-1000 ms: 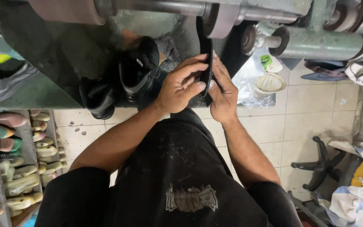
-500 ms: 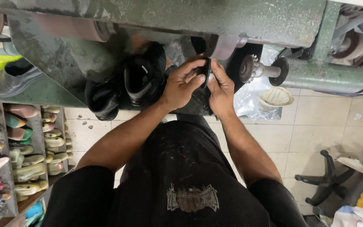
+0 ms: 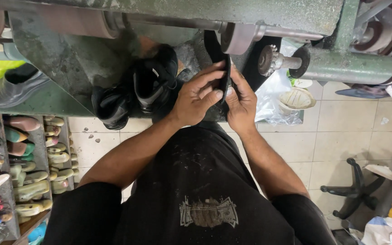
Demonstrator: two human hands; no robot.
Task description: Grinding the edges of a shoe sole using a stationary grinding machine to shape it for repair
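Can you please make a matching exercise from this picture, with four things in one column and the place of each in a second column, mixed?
Things:
1. thin black piece
2. black shoes
3. shoe lasts
4. chair base

Places:
A. on the tiled floor at the right
B. on shelves at the left edge
C. between the left hand and right hand, close to the grinding wheel
D. below the green machine, left of the hands

Pairs: 1-C, 2-D, 3-B, 4-A

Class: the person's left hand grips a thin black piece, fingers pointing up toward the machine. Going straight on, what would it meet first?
Probably the pinkish sanding wheel on the machine's shaft, just beyond the black piece that the left hand holds; depth is unclear.
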